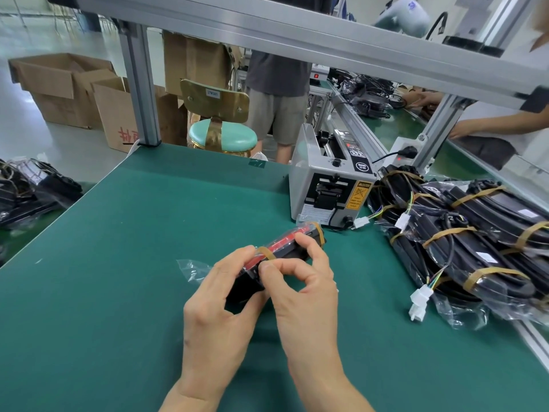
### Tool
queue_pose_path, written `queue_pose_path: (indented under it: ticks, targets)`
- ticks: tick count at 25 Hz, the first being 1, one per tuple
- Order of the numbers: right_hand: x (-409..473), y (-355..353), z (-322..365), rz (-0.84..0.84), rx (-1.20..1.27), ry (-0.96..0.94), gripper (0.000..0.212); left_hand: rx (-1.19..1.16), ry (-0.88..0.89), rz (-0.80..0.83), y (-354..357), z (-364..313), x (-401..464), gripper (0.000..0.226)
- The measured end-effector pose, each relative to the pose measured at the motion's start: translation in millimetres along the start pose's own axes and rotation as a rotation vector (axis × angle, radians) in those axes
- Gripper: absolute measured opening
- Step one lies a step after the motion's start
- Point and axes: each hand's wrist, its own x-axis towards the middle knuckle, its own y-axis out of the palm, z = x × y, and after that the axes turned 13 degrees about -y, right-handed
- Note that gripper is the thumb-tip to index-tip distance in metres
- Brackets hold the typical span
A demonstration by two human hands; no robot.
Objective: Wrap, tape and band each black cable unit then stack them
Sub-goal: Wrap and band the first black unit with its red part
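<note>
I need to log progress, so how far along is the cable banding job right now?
Done: a stack of bagged, banded units lies on the right of the table. In hand: both hands, left and right, hold one unit, with one band on and another being fitted. Left: stacking it; the pile at far left is unclear.

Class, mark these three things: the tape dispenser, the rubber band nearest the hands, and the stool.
tape dispenser [323, 185]: head view, grey front face.
rubber band [266, 252]: head view, strip across the unit's top.
stool [222, 135]: head view, green seat.
</note>
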Motion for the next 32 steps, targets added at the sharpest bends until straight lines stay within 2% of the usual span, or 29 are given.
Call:
queue_pose_path:
  ticks: [7, 15, 20, 23, 32]
  targets:
    - [-2.3, 4.5, -1.4, -0.046, 0.107, 0.032, 0.013, 0.003, 0.012, -0.002, 0.1, -0.5, 0.3, 0.052]
    - [-3.7, 6.6, 0.4, -0.084, 0.107, -0.003, 0.015, 0.015, 0.038, -0.003, -0.7, -0.6, 2.1, 0.051]
    - [-1.3, 5.5, -4.2, -0.081, 0.226, 0.015, 0.022, -0.005, 0.013, 0.002, -0.3, -0.6, 1.8, 0.051]
    - [-2.6, 7.2, -3.1, -0.089, 0.201, -0.006, 0.018, 0.0, 0.024, 0.003, -0.6, 0.6, 1.5, 0.052]
    - [-3.3, 9.0, -5.1, -0.102, 0.17, -0.026, 0.023, 0.006, 0.028, 0.006, -0.9, 0.3, 1.9, 0.051]
